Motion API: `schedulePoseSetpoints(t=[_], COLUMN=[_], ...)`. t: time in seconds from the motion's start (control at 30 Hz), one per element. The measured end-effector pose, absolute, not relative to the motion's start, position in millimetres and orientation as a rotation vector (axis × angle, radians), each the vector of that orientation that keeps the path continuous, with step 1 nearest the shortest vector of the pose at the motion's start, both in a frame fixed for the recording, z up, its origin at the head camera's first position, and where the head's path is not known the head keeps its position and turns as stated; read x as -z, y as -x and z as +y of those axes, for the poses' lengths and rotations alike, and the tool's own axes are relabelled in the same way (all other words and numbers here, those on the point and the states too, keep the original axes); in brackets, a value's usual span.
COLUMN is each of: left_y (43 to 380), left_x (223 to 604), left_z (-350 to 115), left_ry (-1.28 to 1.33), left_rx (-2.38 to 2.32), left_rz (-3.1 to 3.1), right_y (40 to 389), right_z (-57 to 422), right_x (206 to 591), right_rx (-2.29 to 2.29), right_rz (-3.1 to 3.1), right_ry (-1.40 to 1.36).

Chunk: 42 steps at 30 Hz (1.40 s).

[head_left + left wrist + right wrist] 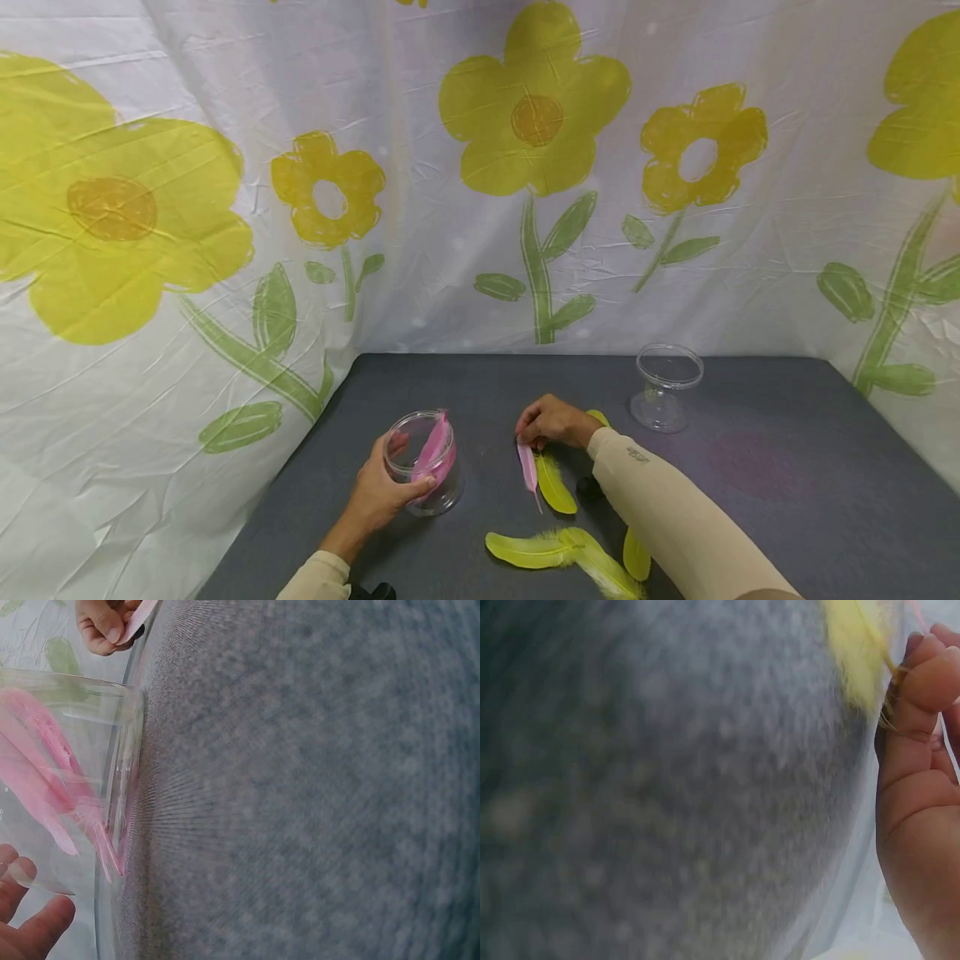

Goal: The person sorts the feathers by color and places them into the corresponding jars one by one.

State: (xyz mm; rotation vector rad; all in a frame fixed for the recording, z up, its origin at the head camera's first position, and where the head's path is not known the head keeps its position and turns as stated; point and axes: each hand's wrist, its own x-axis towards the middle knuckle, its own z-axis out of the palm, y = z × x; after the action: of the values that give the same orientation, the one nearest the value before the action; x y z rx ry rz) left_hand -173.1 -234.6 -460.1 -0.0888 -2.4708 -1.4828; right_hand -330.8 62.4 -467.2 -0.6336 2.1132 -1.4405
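My left hand (375, 496) grips a clear plastic cup (439, 505) on the left of the table, fingers and thumb around its side. Pink feathers (433, 457) stand inside it, one reaching up to the rim; the left wrist view shows these pink feathers (49, 769) through the clear wall. To the right of the cup, my right hand (553, 421) pinches a pink feather (528, 468) by its upper end, and the shaft points toward me. Just beside it, a yellow feather (553, 485) lies under the right hand's fingers, also seen as a yellow feather (853, 656) in the right wrist view.
A second clear cup (662, 410) stands at the back right of the dark grey table (780, 417). More yellow feathers (528, 551) lie near the front, with another yellow feather (636, 557) partly behind the right sleeve (667, 500). A flowered curtain (420, 283) hangs behind.
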Motion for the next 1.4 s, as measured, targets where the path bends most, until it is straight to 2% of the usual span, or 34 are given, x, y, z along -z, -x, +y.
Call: schedulePoseSetpoints(t=[0.5,0.9,1.4], left_y=[177,176,174], left_x=[460,462,461], left_z=[-235,-234,-233], left_ry=[0.127,0.119,0.103], left_rx=[1.509,1.52,1.518], left_rz=[-2.418,-2.421,-2.459], right_y=[334,322,299], right_z=[85,98,93], right_x=[434,406,366], right_rx=[1.901,2.365,2.595], right_rz=[2.015,1.861,1.786], right_ry=[0.365,0.079,-0.071])
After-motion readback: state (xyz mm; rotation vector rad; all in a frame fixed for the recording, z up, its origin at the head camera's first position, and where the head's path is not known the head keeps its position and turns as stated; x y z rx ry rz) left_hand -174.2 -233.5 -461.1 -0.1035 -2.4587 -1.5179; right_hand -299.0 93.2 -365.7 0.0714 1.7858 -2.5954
